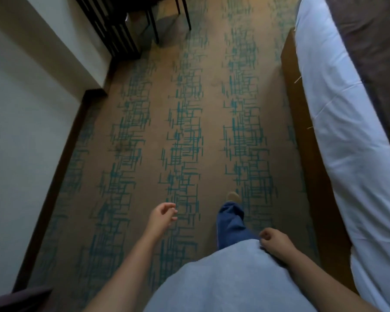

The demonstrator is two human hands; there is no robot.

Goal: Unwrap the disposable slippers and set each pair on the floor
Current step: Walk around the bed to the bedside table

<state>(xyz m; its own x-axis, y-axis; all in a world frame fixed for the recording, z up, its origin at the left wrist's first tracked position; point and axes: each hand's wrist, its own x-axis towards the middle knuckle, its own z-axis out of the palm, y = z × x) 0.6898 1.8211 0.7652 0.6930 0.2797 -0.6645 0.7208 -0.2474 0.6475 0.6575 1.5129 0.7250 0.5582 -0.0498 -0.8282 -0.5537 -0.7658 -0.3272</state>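
Note:
No slippers or wrapping show in the head view. My left hand (pixel 162 216) hangs over the patterned carpet (pixel 182 122) with its fingers loosely curled and apart, holding nothing. My right hand (pixel 274 242) is close to my waist, fingers curled in, nothing visible in it. One leg in blue trousers (pixel 231 224) is stepped forward, with a tan shoe tip (pixel 233 196) on the carpet.
A bed with a white sheet (pixel 338 122) and brown cover (pixel 378 41) runs along the right, on a wooden base (pixel 302 136). A white wall (pixel 20 131) with dark skirting lines the left. Dark furniture legs (pixel 122 30) stand at the far end.

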